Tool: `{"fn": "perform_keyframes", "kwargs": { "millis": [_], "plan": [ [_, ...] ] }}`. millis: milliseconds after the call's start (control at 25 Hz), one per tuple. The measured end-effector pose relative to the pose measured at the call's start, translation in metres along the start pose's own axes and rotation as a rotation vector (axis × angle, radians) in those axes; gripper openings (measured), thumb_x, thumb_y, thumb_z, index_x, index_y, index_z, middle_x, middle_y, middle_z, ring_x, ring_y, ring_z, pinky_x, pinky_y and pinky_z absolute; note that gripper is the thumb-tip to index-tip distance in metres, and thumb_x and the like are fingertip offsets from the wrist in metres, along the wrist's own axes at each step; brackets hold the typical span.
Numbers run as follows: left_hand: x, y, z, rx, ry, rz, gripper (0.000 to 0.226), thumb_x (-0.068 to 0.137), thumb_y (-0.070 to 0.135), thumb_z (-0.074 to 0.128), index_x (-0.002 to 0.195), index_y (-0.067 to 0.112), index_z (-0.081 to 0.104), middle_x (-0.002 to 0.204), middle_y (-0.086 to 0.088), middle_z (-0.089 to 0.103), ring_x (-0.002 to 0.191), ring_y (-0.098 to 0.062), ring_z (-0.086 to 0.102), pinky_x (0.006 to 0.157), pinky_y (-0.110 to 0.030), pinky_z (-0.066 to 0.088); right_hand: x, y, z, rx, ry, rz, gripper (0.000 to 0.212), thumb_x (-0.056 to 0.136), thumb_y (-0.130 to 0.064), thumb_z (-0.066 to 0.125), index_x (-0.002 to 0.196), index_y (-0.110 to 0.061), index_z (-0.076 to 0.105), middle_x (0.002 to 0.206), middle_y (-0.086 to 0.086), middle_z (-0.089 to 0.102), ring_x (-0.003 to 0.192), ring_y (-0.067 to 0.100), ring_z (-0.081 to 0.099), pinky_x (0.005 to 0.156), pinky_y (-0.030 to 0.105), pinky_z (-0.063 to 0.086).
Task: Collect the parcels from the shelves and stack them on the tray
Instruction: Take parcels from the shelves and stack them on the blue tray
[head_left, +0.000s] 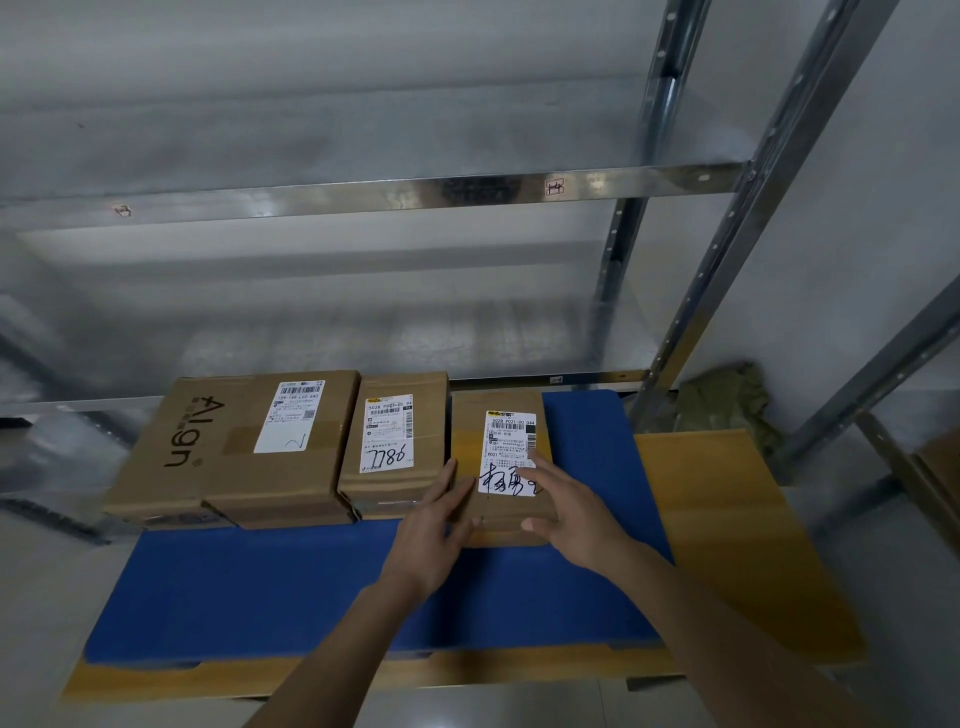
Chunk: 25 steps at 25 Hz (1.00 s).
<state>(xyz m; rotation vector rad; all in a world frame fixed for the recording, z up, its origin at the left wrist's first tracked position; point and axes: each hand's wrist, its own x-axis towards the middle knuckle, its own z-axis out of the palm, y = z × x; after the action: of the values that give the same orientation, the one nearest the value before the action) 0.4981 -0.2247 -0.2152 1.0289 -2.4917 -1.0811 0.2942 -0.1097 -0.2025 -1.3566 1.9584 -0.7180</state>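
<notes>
On the blue tray (291, 587), lying over a yellow-brown board (737, 525) in front of the metal shelving (363, 192), three cardboard parcels stand in a row along the far edge. Shelf levels in view carry no parcels that I can make out (upper part of the frame is blurred).

Largest parcel (234, 447), printed "Align", sits at the left. Middle parcel (392, 447), label marked 7786, is just beside it, the sides touching or nearly so. Smallest parcel (498, 467), with a handwritten label, is at the right of the row, close against the middle one.

Step in hand, as judged: setting the smallest parcel into place on the tray. Collection seems well along.

Left hand (434, 525): fingers straight and together, laid against the parcel's left near edge and top. Right hand (566, 512): fingers spread, fingertips resting on the label, thumb at the near edge. Neither hand curls round the box; both press flat.

Next move, as judged: nudge the parcel square to its neighbour, then lift both hands clear without dragging it. Any further parcels would go as a second layer.
</notes>
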Motion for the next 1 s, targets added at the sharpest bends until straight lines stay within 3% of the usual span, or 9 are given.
{"fn": "perform_keyframes", "kwargs": {
  "millis": [200, 320, 520, 1000],
  "plan": [
    [0.007, 0.004, -0.005, 0.032, 0.017, -0.014, 0.057, 0.098, 0.032, 0.058, 0.150, 0.029, 0.036, 0.161, 0.019, 0.012, 0.127, -0.002, 0.047, 0.099, -0.019, 0.042, 0.014, 0.000, -0.006, -0.001, -0.010, 0.004, 0.072, 0.088, -0.014, 0.075, 0.150, -0.027, 0.040, 0.163, -0.020, 0.014, 0.133, -0.008, 0.028, 0.109, 0.013, 0.027],
    [0.012, 0.005, -0.006, 0.036, 0.018, -0.032, 0.057, 0.098, 0.030, 0.058, 0.150, 0.029, 0.036, 0.161, 0.019, 0.012, 0.122, -0.005, 0.052, 0.096, -0.022, 0.047, 0.021, 0.001, -0.009, 0.005, -0.018, 0.009, 0.073, 0.088, -0.013, 0.075, 0.150, -0.028, 0.039, 0.163, -0.020, 0.014, 0.139, -0.001, 0.030, 0.114, 0.019, 0.028],
    [0.020, 0.004, -0.005, 0.050, 0.025, -0.054, 0.056, 0.098, 0.030, 0.057, 0.150, 0.027, 0.037, 0.161, 0.018, 0.012, 0.118, -0.009, 0.057, 0.099, -0.031, 0.050, 0.029, 0.003, -0.011, 0.000, -0.023, 0.003, 0.073, 0.088, -0.014, 0.075, 0.150, -0.029, 0.038, 0.163, -0.022, 0.012, 0.134, -0.006, 0.027, 0.113, 0.019, 0.027],
    [0.034, -0.003, -0.001, 0.048, 0.037, -0.055, 0.055, 0.099, 0.031, 0.056, 0.151, 0.028, 0.036, 0.161, 0.020, 0.011, 0.125, -0.011, 0.054, 0.102, -0.039, 0.049, 0.042, 0.004, -0.018, -0.009, -0.048, 0.007, 0.072, 0.089, -0.015, 0.073, 0.150, -0.031, 0.037, 0.163, -0.023, 0.010, 0.141, 0.004, 0.032, 0.116, 0.027, 0.032]
  ]
}}
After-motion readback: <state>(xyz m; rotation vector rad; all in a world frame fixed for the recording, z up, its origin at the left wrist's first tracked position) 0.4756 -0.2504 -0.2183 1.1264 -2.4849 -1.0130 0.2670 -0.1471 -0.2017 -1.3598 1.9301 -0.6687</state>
